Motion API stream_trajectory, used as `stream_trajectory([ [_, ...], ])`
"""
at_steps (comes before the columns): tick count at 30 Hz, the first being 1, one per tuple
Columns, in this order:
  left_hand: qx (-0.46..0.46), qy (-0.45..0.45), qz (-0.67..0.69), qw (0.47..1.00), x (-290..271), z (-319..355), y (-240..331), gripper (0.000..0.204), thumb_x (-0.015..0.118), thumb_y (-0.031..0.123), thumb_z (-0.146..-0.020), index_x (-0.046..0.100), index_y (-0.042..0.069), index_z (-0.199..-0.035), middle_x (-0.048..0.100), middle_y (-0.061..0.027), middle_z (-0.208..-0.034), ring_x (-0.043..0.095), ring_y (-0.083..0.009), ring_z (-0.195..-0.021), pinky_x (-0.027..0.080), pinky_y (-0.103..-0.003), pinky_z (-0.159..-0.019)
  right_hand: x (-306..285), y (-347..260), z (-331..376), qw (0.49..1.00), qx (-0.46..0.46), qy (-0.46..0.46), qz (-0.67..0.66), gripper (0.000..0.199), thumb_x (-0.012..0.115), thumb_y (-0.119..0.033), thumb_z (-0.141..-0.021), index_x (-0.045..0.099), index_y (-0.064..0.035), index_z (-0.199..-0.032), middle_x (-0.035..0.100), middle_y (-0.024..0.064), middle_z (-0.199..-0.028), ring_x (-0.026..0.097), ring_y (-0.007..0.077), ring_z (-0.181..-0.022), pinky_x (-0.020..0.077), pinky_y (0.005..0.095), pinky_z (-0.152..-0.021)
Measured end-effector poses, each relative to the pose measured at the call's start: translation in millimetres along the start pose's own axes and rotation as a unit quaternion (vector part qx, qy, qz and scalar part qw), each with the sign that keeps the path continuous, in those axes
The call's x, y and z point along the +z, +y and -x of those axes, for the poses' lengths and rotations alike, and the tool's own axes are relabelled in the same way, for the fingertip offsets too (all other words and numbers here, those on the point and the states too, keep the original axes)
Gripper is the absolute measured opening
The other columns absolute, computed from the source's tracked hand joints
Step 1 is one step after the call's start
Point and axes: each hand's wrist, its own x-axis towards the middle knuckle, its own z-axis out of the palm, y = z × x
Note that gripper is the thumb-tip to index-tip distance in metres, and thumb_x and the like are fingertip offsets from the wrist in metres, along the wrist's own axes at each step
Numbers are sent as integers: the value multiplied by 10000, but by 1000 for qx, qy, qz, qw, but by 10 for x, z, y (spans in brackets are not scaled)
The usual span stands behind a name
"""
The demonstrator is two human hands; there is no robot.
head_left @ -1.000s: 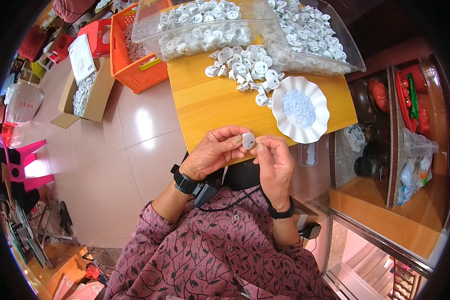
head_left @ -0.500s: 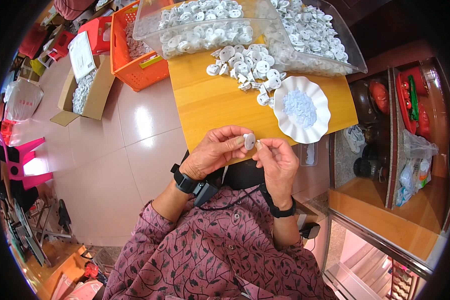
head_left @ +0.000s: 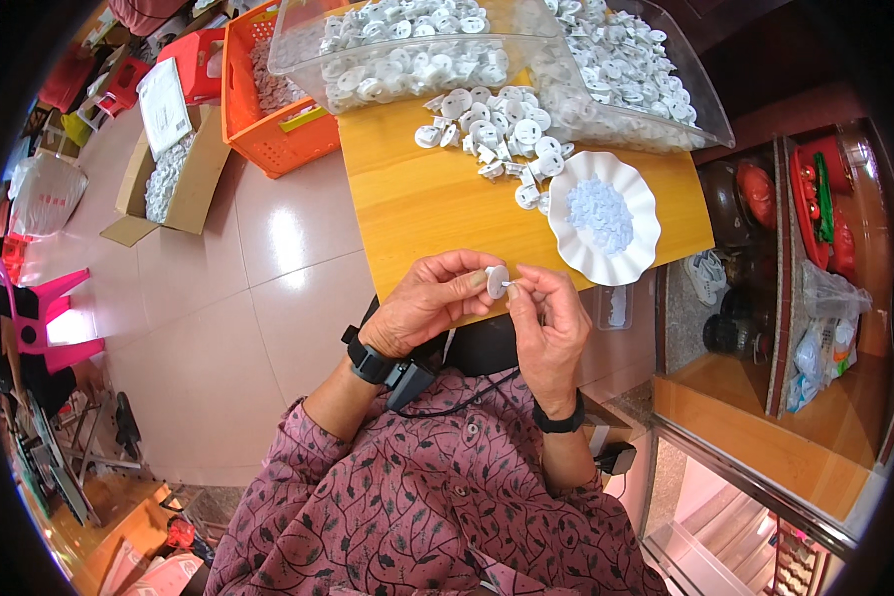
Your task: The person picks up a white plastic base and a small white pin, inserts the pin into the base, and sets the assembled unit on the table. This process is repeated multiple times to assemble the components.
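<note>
Between the thumb and fingers of my left hand point(head_left: 429, 298) is a round white plastic piece point(head_left: 497, 281), its flat face turned to the right. My right hand point(head_left: 546, 316) pinches a small white plastic bit point(head_left: 509, 284) against that face. Both hands are above the table's near edge. Beyond them, a scalloped white dish point(head_left: 641, 253) holds many small pale flakes point(head_left: 599, 216). A loose pile of similar round white pieces point(head_left: 497, 129) lies on the wooden table point(head_left: 417, 204), left of the dish.
Two clear plastic bins point(head_left: 303, 70) full of white pieces stand at the table's far side. An orange crate point(head_left: 278, 144) and an open cardboard box point(head_left: 199, 184) sit on the floor to the left. Shelves point(head_left: 765, 422) with bags stand on the right.
My right hand has shifted slightly left, bringing the small white bit up to the round piece. My left hand stays nearly still.
</note>
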Motion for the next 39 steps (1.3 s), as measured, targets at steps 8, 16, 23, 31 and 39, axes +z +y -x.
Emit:
stream_trajectory([
  [8, -9, -5, 11, 1000, -1, 29, 0, 303, 588, 140, -990, 581, -21, -1247, 664, -65, -1048, 652, -106, -843, 555, -245, -816, 37, -16, 0, 1000, -6, 6, 1, 232, 674, 13, -876, 636, -9, -1103, 689, 73, -869, 645, 129, -710, 522, 255, -636],
  [16, -16, -2, 14, 1000, -19, 36, -3, 311, 587, 158, -994, 581, -15, -1252, 675, -56, -1015, 661, -106, -834, 560, -255, -809, 40, -62, -18, 997, -51, 3, 55, 231, 681, 4, -878, 637, -8, -1104, 697, 88, -887, 662, 141, -724, 538, 266, -638],
  [23, -13, -5, 9, 1000, -46, 30, -20, 306, 585, 161, -995, 584, -11, -1249, 679, -54, -1016, 665, -108, -834, 563, -260, -810, 54, -38, -18, 995, -70, 7, 68, 214, 683, 13, -871, 648, -9, -1082, 688, 96, -898, 671, 163, -727, 544, 270, -622],
  [31, -12, 7, -4, 1000, -1, 37, -15, 272, 619, 135, -975, 626, -1, -1211, 675, -35, -1011, 654, -82, -841, 580, -244, -808, 89, -42, -6, 990, -111, 13, 89, 200, 681, 23, -867, 647, -13, -1061, 679, 102, -905, 666, 176, -717, 543, 276, -603],
  [39, -8, 37, -37, 999, 37, 51, 0, 266, 621, 131, -974, 606, -7, -1201, 678, -48, -975, 651, -97, -802, 563, -254, -786, 86, -77, -15, 993, -80, -12, 84, 196, 660, 33, -876, 639, -10, -1066, 675, 101, -893, 666, 184, -725, 542, 283, -614],
])
